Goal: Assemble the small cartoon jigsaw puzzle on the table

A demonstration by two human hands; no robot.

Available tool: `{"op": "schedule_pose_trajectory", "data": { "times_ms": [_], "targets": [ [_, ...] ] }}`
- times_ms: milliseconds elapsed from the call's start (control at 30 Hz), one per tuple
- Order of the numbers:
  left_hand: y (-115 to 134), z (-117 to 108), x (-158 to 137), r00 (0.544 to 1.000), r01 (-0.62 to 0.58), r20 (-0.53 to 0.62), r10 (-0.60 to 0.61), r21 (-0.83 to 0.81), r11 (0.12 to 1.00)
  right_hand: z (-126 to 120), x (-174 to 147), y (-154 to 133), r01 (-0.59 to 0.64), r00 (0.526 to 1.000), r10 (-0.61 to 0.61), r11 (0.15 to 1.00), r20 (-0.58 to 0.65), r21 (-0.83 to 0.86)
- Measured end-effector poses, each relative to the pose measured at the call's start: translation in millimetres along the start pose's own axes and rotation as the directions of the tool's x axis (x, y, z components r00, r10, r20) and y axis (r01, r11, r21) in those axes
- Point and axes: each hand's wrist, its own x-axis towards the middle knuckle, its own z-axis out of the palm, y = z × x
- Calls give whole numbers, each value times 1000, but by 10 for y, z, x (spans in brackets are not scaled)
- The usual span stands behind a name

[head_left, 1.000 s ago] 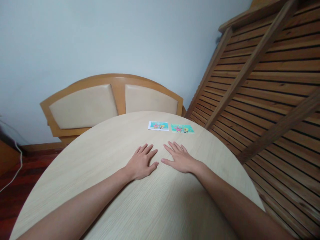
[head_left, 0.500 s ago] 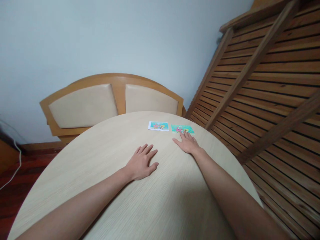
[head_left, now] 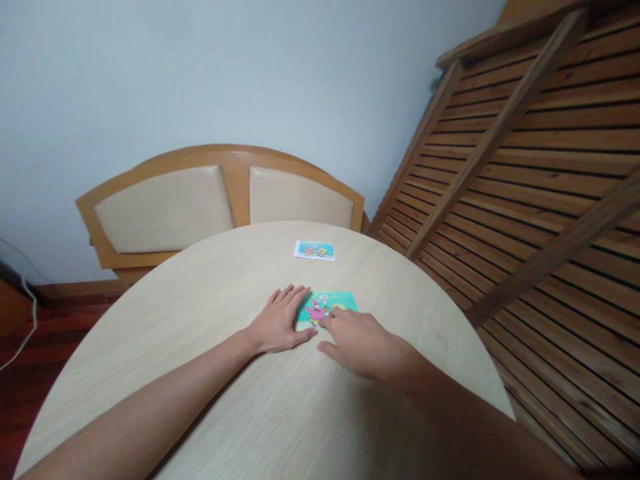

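A green cartoon picture card (head_left: 345,299) with a pink starfish figure and a yellow figure lies flat on the table, between my two hands. My left hand (head_left: 281,321) is open and rests on the tabletop, its fingers along the card's left edge and its thumb near the lower left corner. From the right, my right hand (head_left: 367,343) reaches over the card with its fingertips on the lower part. Its thumb is apart and not gripping, and it covers the lower right of the card. Farther back lies a second, similar picture with a white border (head_left: 315,251).
The round light wood table (head_left: 200,313) fills the lower view. Behind it stands a wooden headboard with cream padded panels (head_left: 167,210) against a pale wall. A slatted wooden frame (head_left: 540,193) leans at the right, and a white cable (head_left: 33,320) hangs at the far left.
My right hand has slid the green card toward me and to the left, up against my left hand. My left hand has barely moved. The white-bordered picture stays at the back.
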Motion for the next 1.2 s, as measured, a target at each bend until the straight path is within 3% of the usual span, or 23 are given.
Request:
{"op": "schedule_pose_trajectory", "data": {
  "times_ms": [167,233,367,567,967,1200],
  "targets": [
    [-45,24,7,998,-40,-49,37,-48,998,-37,295,448,185,983,-185,965,-19,184],
    [-54,27,16,996,-55,-72,51,-63,996,61,397,673,194,980,-178,955,-89,224],
    [-44,9,33,994,-68,-92,61,-77,995,315,452,933,176,983,-150,943,-110,283],
    [-18,-6,32,989,-96,-120,85,-89,991,432,444,935,316,931,-223,889,-289,331],
    [23,-42,9,983,-168,-86,161,-75,983,353,397,818,364,895,-258,893,-363,264],
    [54,-48,-1,983,-167,-86,165,-20,986,330,413,745,469,848,-356,850,-392,242]
  ]
}}
